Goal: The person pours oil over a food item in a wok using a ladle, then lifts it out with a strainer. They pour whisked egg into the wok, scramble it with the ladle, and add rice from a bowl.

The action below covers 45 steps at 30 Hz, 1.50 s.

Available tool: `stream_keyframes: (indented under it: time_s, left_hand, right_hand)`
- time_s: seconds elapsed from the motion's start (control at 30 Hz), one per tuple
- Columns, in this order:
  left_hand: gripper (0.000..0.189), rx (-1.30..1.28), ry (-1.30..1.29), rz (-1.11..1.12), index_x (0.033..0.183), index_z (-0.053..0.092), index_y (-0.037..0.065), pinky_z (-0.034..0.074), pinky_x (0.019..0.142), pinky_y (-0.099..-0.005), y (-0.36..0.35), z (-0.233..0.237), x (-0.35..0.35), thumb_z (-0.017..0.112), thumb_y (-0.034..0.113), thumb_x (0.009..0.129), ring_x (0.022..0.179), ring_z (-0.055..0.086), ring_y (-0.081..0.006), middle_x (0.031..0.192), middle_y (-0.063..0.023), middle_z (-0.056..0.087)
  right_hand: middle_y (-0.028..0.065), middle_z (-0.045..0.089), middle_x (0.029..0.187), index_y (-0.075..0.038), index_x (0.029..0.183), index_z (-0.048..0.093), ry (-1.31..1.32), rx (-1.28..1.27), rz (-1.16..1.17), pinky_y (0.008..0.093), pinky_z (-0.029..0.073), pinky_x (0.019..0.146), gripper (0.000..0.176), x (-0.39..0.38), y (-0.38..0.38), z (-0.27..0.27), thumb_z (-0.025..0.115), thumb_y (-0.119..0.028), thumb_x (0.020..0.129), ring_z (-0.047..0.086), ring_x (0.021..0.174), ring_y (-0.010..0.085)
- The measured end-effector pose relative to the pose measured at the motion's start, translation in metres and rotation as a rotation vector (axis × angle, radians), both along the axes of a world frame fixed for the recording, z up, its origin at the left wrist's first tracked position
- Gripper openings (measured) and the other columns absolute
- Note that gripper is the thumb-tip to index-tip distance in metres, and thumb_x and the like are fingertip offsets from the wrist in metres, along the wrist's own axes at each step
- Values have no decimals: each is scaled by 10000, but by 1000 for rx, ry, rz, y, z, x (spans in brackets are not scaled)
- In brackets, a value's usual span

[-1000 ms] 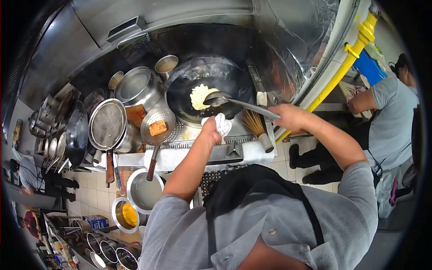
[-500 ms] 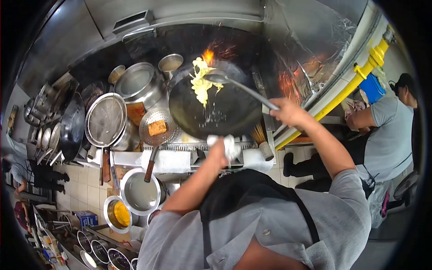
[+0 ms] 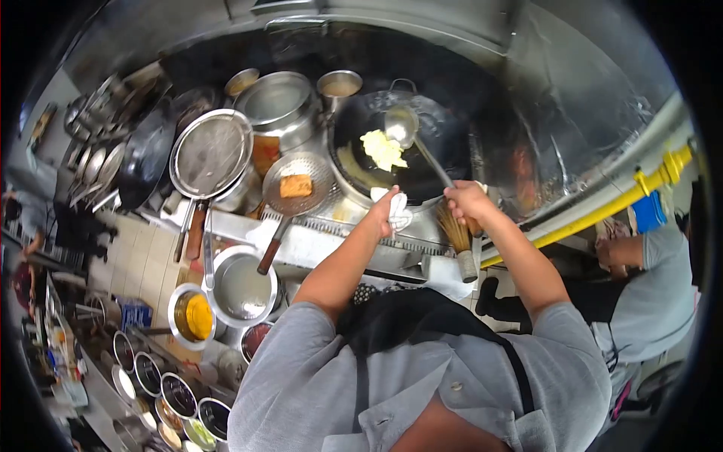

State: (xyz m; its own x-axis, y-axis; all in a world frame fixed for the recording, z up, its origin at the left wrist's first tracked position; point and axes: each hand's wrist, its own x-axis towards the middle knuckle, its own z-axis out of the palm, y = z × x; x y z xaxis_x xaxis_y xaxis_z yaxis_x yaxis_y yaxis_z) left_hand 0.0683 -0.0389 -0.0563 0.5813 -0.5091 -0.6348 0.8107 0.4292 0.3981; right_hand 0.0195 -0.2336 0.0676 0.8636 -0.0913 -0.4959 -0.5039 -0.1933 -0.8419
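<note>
Left hand fingers clenched on white cloth at wok rim. Right hand fingers wrapped round ladle handle. Pale yellow, clumpy egg lies beyond fingers, touching ladle bowl.

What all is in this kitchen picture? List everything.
wok: one, black, top centre
egg: one clump, yellow, in the wok
ladle: one, steel, bowl over the wok
cloth: one, white, at the wok's near rim
skimmer: one, steel, left of the wok
block: one, brown, in the skimmer
mesh strainer: one, steel, left of the skimmer
pot: one, steel, behind the skimmer
brush: one, tan, right of the cloth
co-worker: one, grey shirt, far right
left hand: one, grips the cloth
right hand: one, grips the ladle
</note>
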Motion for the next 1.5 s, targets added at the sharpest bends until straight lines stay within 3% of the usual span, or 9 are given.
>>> stream_keyframes:
  time_s: [0.13,0.27,0.6,0.73,0.83,1.0,1.07,1.27,1.5]
  left_hand:
    - [257,-236,15,-108,701,584,142,520,544,-331,12,-22,-25,578,332,875,545,579,-183,654,-37,607]
    - [210,-269,56,-74,872,615,72,538,590,-333,50,-11,-73,590,279,850,629,633,-210,764,-85,649]
    - [350,-189,-41,-76,1005,574,1,539,652,-361,101,0,-106,616,270,785,704,637,-250,853,-140,645]
    - [387,-375,39,20,1039,564,9,541,725,-421,110,-12,-111,566,304,789,802,645,-295,939,-177,642]
    - [497,-381,51,-43,1119,546,43,481,845,-572,96,15,-118,497,389,765,1025,589,-378,1116,-208,594]
    - [336,-229,107,-47,1010,588,93,510,780,-544,73,0,-121,575,311,754,890,614,-321,965,-139,625]
    - [376,-129,89,30,1036,600,78,523,726,-468,72,-9,-120,590,333,760,832,623,-287,949,-111,639]
    - [271,-200,118,40,909,625,142,502,758,-487,68,-28,-91,551,382,808,776,610,-244,818,-42,638]
    - [465,30,89,-74,1096,561,177,386,901,-609,23,37,-27,335,507,859,916,585,-307,1035,-93,609]
  right_hand:
    - [-16,437,623,-121,885,468,375,701,-191,185,223,325,115,21,-8,-15,526,-216,917,322,398,19]
    - [-13,424,615,-118,888,429,61,226,-192,236,287,339,125,4,32,-52,513,-204,923,349,406,72]
    - [14,451,586,-55,901,461,-92,146,-177,289,325,320,110,18,32,-63,532,-138,904,399,390,115]
    - [24,455,577,-71,885,480,177,333,-52,297,312,304,112,-14,1,-29,548,-159,896,392,366,120]
    - [24,466,563,-49,912,504,-103,-43,101,308,318,301,116,24,-4,-64,552,-150,882,415,348,125]
    - [32,470,511,4,1002,528,-260,-332,161,337,350,330,205,14,17,-65,550,-143,861,446,353,159]
    - [111,584,640,-3,1153,525,-352,-383,459,365,471,483,336,-18,-15,-45,556,-151,852,579,515,214]
    - [250,602,1085,-40,1281,463,-365,-811,414,409,461,890,470,-14,-34,-27,543,-172,837,580,1031,373]
    - [242,594,1091,-71,1274,476,-435,-703,313,430,449,894,467,-46,-14,-29,555,-182,828,563,1026,394]
